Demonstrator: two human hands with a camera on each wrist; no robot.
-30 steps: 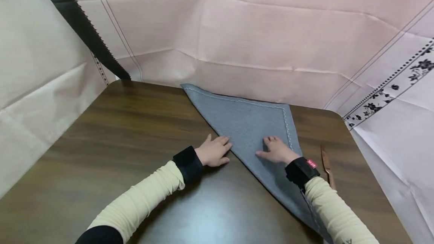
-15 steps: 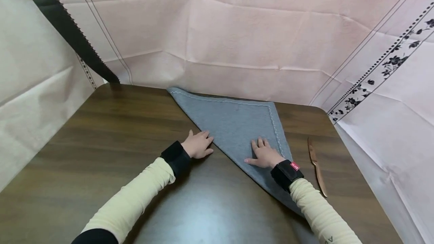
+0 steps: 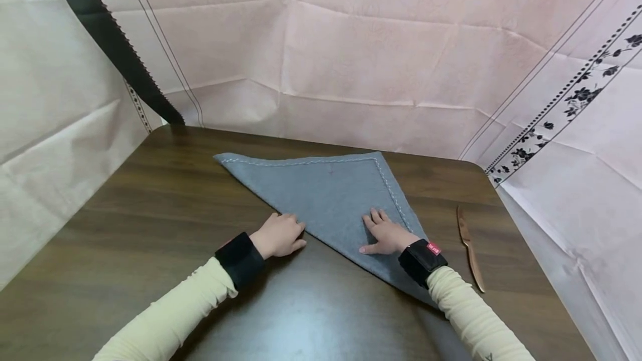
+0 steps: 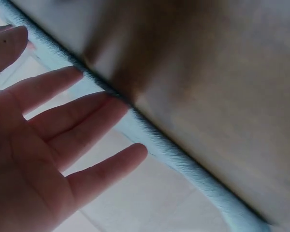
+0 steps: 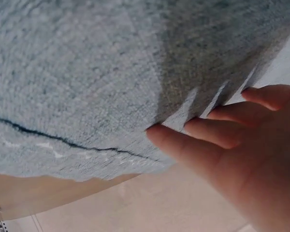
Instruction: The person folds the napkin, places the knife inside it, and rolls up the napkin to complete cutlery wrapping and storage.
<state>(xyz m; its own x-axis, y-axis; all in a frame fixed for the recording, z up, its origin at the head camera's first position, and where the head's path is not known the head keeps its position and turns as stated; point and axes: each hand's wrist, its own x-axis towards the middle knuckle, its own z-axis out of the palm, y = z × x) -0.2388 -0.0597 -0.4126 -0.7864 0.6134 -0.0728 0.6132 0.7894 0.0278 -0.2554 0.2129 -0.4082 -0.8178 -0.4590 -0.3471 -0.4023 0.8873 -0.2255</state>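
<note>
Under both hands, on the dark wooden table [image 3: 150,222], lies a grey cloth [image 3: 321,194] folded into a triangle, its long folded edge running from beyond the left hand down past the right wrist, its stitched border along the two far sides. The right hand [image 3: 386,235] rests flat on the fabric with fingers straight and spread, pressing rather than gripping; the right wrist view shows the fingertips [image 5: 203,140] laid on the woven surface. The left hand [image 3: 278,235] sits at the folded edge, fingers extended and relaxed, touching the fold and holding nothing; in the left wrist view the fingers [image 4: 82,121] lie straight along that edge. The cloth looks soft, light and limp, with a slightly fuzzy weave that should grip the smooth tabletop only a little, so it will likely slide or bunch if pushed from one side. A corner or the doubled fold seems the best place to pinch it, both layers together. Just right of the right forearm, apart from the cloth, lies a slim copper-coloured knife [image 3: 468,249]. A small red tag [image 3: 433,248] on the black wristband carries white lettering too small to read.
</note>
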